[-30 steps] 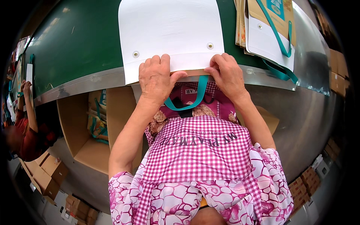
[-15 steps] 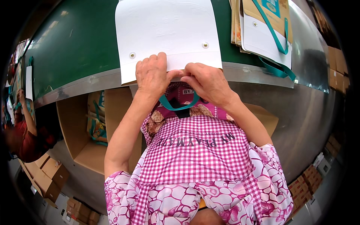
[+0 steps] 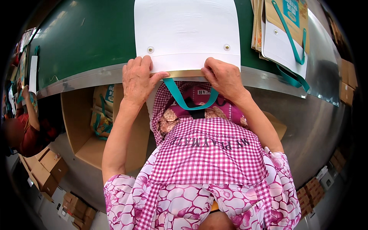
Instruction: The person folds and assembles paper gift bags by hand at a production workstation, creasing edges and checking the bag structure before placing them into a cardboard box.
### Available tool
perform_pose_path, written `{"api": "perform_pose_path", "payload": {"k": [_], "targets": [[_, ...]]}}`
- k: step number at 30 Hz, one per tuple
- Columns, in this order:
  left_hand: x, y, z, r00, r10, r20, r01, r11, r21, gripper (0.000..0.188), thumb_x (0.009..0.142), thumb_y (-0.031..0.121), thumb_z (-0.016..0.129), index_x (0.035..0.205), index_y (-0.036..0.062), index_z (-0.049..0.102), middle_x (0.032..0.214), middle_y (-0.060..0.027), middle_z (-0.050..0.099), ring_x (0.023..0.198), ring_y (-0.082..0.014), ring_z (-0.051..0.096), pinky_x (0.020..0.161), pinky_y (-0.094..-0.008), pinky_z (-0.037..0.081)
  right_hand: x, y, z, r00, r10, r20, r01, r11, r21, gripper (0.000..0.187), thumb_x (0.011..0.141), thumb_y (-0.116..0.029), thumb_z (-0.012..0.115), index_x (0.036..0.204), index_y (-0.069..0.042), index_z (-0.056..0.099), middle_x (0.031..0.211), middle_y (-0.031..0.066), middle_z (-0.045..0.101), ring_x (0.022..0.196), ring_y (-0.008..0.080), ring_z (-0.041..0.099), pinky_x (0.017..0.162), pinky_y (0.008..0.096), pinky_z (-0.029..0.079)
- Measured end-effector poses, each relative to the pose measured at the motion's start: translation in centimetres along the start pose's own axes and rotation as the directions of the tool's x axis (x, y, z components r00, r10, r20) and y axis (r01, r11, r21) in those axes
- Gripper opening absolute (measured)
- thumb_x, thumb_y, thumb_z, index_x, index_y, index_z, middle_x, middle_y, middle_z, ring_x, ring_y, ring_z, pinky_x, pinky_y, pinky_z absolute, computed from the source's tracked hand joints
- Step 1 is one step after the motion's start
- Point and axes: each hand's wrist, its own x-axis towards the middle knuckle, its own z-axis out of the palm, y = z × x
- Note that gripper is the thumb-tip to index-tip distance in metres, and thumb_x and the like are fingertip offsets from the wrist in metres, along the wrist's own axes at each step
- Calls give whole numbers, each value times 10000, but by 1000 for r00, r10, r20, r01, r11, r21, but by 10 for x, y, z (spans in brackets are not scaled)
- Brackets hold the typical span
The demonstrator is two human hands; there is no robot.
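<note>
A white paper bag (image 3: 188,28) lies flat on the table, its near edge overhanging the front. Two round metal eyelets sit near that edge, and a gold-brown strip shows along it. From the strip a teal ribbon handle (image 3: 191,107) hangs in a loop before my apron. At the left end of the edge my left hand (image 3: 136,80) grips the bag, fingers on top and thumb laid along the strip beside the ribbon. My right hand (image 3: 225,78) is curled round the edge further right, thumb against the bent forefinger. Its fingertips are partly hidden.
The green tabletop (image 3: 92,46) has a metal front edge (image 3: 264,75). At the right lies a stack of bags (image 3: 281,48) with teal handles. Below the table, an open cardboard box (image 3: 82,134) holds more bags. Another person (image 3: 28,130) works at far left.
My hands have moved apart along the bag's near edge, left hand leftward and right hand slightly rightward. More of the gold-brown strip and the ribbon now shows between them.
</note>
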Motion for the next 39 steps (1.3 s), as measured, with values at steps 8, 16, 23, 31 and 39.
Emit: {"api": "perform_pose_path", "payload": {"k": [8,16,23,31,39], "targets": [[-19,-18,6,988,-57,-143,48,997,-61,520,764,520,777,792,86,491,749,-54,465,757,-266,457,715,-411,360,0,-6,-6,999,14,31,-14,1000,8,192,907,-230,678,854,-83,566,721,73,630,662,264,642,587,371,494],[-30,-26,1,974,-179,-137,153,972,-178,377,782,306,822,842,80,527,791,-31,494,781,-239,464,752,-380,378,0,-7,-4,1000,-4,8,4,1000,5,231,894,-248,703,850,-78,553,716,74,612,656,262,635,587,375,490],[-46,-16,4,904,174,-390,-209,977,-51,261,747,55,760,997,43,686,942,-77,615,927,-257,601,828,-398,497,0,-4,-2,999,-43,14,43,999,-11,217,916,-247,674,876,-77,544,725,79,618,672,270,644,592,389,487],[-53,-16,33,857,355,-374,-356,932,68,394,736,-57,676,1116,40,718,1111,-70,657,1020,-260,648,861,-374,559,0,-6,-3,999,-47,-12,48,998,27,157,920,-227,661,901,-102,569,741,71,626,682,259,650,597,391,494],[-45,-21,20,900,334,-280,-352,936,-14,392,726,-72,669,1094,52,715,1029,-71,645,969,-259,628,837,-370,554,-13,2,-7,982,-164,-94,170,983,63,204,796,-121,763,966,-110,652,922,58,636,828,233,646,644,356,553]]}}
